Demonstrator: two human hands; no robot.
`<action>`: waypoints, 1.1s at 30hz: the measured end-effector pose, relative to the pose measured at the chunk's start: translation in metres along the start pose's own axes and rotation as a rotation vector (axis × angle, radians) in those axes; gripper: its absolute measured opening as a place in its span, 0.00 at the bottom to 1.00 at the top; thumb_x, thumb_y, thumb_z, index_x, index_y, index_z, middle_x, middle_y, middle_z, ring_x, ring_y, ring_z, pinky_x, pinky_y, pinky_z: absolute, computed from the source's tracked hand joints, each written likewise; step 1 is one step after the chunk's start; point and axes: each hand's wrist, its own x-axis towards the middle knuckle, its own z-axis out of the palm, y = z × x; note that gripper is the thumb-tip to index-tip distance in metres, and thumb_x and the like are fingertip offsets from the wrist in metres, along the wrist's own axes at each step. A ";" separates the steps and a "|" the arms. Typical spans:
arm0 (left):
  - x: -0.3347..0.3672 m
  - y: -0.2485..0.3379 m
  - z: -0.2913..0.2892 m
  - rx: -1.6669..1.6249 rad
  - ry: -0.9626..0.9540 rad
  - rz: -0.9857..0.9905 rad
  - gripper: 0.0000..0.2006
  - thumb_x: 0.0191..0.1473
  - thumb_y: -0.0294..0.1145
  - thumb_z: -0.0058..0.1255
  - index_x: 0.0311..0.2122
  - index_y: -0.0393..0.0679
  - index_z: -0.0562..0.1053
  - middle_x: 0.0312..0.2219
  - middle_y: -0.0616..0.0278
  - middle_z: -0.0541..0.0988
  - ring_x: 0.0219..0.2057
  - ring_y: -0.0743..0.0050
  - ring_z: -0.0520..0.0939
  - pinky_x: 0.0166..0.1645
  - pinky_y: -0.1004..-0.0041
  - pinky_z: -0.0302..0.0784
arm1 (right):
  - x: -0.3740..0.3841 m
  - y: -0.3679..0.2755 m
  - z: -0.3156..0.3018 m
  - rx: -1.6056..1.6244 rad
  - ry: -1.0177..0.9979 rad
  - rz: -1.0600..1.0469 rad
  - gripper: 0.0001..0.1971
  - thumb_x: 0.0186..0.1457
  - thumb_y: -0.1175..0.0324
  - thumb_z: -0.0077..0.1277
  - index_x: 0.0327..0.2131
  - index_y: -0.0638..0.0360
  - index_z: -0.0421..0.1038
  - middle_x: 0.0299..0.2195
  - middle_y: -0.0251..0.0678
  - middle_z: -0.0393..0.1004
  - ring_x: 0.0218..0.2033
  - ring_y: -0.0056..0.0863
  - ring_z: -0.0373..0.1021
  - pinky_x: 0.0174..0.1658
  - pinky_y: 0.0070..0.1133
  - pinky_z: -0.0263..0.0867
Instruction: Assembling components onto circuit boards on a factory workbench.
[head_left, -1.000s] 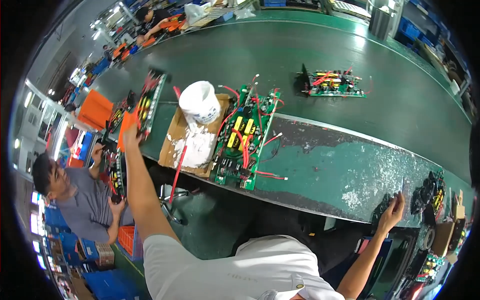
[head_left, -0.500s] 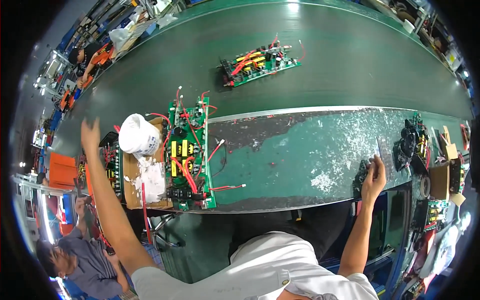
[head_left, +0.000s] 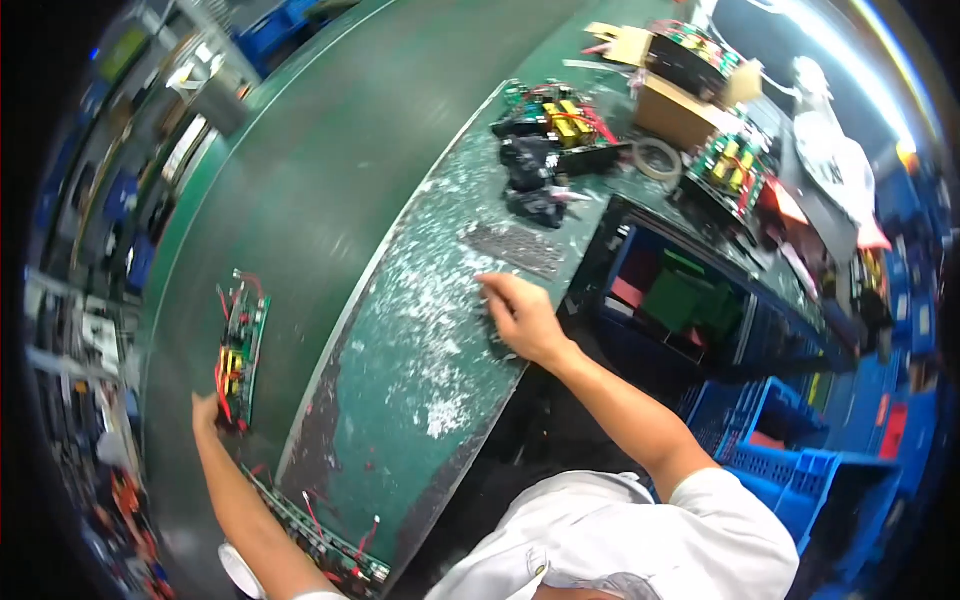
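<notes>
My left hand (head_left: 206, 412) reaches over the green conveyor belt (head_left: 330, 130), right beside the near end of a green circuit board (head_left: 240, 350). Yellow transformers and red wires stand on that board. Whether my fingers grip its edge is too small to make out. My right hand (head_left: 525, 318) hovers at or rests on the worn green bench (head_left: 390, 390), index finger stretched out and thumb apart, with nothing visible in it. A thin grey perforated plate (head_left: 515, 250) lies just beyond it. Something dark is partly hidden under that hand.
Another circuit board (head_left: 320, 545) and a white tub (head_left: 238, 570) sit at lower left, partly behind my forearm. Black bundles (head_left: 535, 180), a tape roll (head_left: 657, 158), a cardboard box (head_left: 675, 110) and more boards (head_left: 730, 165) crowd the far right. Blue crates (head_left: 770, 420) stand below the bench.
The view has swung to the right, so the tub and nearer board now lie at lower left. My left hand has come to the board on the belt. My right hand stays near the perforated plate.
</notes>
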 end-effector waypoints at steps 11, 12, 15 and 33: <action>-0.137 0.123 -0.036 0.240 0.130 0.557 0.31 0.55 0.24 0.47 0.65 0.38 0.57 0.59 0.45 0.67 0.60 0.58 0.68 0.62 0.68 0.61 | -0.009 0.010 0.001 0.003 -0.002 -0.004 0.09 0.57 0.76 0.51 0.42 0.63 0.74 0.27 0.43 0.77 0.25 0.31 0.73 0.32 0.24 0.68; -0.187 0.178 -0.004 0.214 0.068 0.524 0.32 0.55 0.28 0.47 0.65 0.39 0.58 0.60 0.46 0.67 0.61 0.58 0.68 0.63 0.69 0.60 | -0.011 0.021 -0.005 -0.013 0.031 0.001 0.09 0.57 0.77 0.50 0.41 0.63 0.75 0.26 0.41 0.76 0.24 0.27 0.72 0.31 0.23 0.67; -0.261 0.203 0.024 0.161 0.022 0.554 0.33 0.52 0.29 0.50 0.65 0.45 0.61 0.61 0.49 0.66 0.62 0.61 0.66 0.64 0.70 0.59 | -0.007 0.014 -0.013 0.026 0.027 0.070 0.09 0.61 0.77 0.47 0.43 0.65 0.74 0.27 0.34 0.75 0.28 0.17 0.71 0.33 0.17 0.67; -0.525 0.142 0.132 -0.414 -0.879 0.430 0.22 0.54 0.22 0.54 0.54 0.35 0.67 0.44 0.58 0.77 0.44 0.72 0.80 0.48 0.71 0.76 | -0.012 0.024 -0.011 0.321 -0.101 0.185 0.10 0.64 0.77 0.44 0.46 0.67 0.72 0.31 0.32 0.76 0.31 0.15 0.71 0.37 0.15 0.68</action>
